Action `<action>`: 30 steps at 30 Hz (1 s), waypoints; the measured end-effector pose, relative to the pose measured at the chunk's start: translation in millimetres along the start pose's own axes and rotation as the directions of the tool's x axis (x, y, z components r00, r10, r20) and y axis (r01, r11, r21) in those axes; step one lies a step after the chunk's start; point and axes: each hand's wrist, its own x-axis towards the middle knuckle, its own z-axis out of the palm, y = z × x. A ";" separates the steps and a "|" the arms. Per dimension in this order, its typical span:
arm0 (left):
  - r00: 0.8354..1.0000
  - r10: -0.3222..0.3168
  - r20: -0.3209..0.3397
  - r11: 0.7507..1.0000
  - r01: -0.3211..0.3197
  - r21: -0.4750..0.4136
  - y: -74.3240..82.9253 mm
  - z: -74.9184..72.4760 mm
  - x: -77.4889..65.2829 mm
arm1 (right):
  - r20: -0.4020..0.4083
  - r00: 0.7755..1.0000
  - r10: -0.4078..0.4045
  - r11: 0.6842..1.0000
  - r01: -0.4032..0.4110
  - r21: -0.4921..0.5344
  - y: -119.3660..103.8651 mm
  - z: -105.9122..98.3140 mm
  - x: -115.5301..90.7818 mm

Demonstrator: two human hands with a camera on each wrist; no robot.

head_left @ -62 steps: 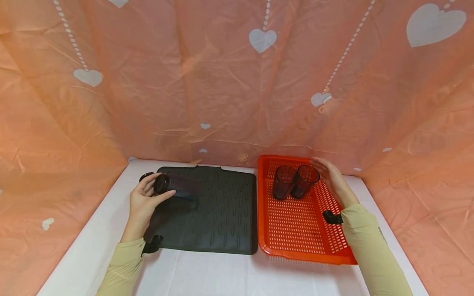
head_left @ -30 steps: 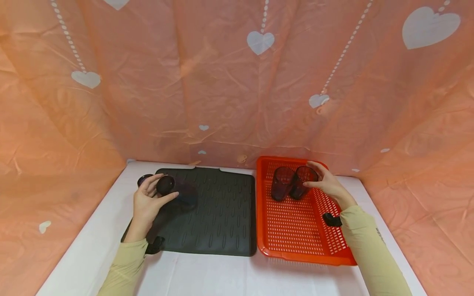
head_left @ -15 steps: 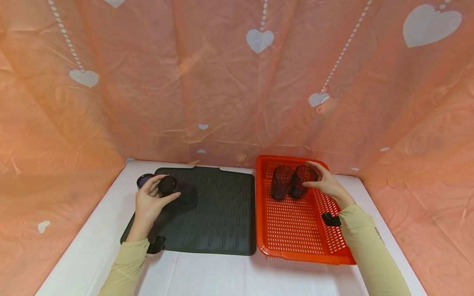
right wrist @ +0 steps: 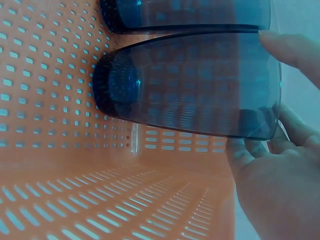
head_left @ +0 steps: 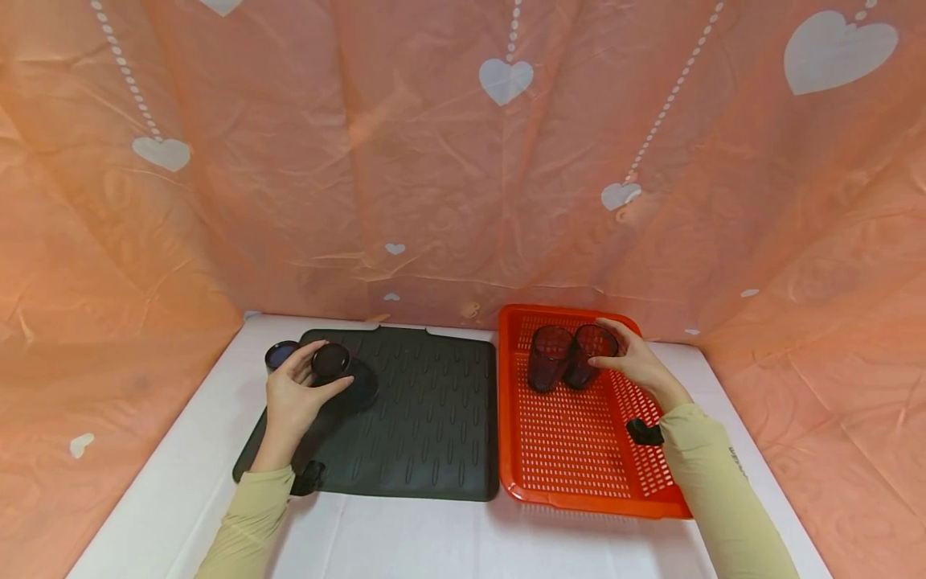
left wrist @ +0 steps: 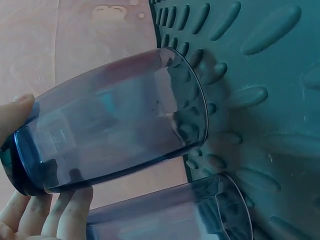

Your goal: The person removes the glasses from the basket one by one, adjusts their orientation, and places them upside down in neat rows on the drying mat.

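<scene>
My left hand (head_left: 292, 402) grips an upside-down purple tinted drinking glass (head_left: 331, 362) by its base, thumb on one side and fingers on the other. Its rim is right at the dark ridged mat (head_left: 419, 418), as the left wrist view shows. Beside it another upturned glass (left wrist: 165, 215) stands on the mat, partly behind my fingers in the head view. In the red basket (head_left: 510, 450), two similar glasses stand mouth up, side by side. My right hand (head_left: 640, 366) pinches the rim of the right-hand glass (right wrist: 185, 85); the other glass (head_left: 550, 358) is close against it.
Mat and basket lie side by side on a white-covered table (head_left: 405, 539). Behind them hangs an orange curtain (head_left: 434, 161) with white hearts, which also closes off both sides. The basket has raised, slotted walls.
The left hand has moved slightly right, and its glass has gone from tilted to nearly upright over the mat. The right hand has come in from beside the basket glass and taken its rim.
</scene>
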 end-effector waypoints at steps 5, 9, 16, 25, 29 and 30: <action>1.000 0.023 -0.015 0.999 -0.023 0.048 0.2 1.4 1.1 | -0.003 1.000 -0.003 1.000 0.003 0.023 1.7 0.1 -0.8; 1.000 0.023 -0.018 0.996 -0.021 0.086 -0.2 2.6 2.9 | -0.003 1.000 -0.007 0.999 0.007 0.032 2.9 0.6 -0.8; 0.999 0.031 -0.018 0.992 -0.029 0.122 0.5 2.9 4.2 | -0.007 1.000 0.001 1.000 -0.001 -0.001 4.5 0.5 0.4; 0.999 0.033 -0.005 0.992 -0.033 0.123 0.9 4.2 6.4 | -0.017 1.000 0.002 1.000 -0.001 0.017 4.4 0.6 1.2; 0.999 0.038 0.000 0.991 -0.038 0.130 1.0 5.3 6.7 | -0.024 1.000 0.001 1.000 0.000 0.018 5.4 1.1 1.4; 0.999 0.040 -0.001 0.990 -0.039 0.133 0.8 5.6 6.9 | -0.026 1.000 0.000 1.000 0.000 0.015 5.7 1.1 1.6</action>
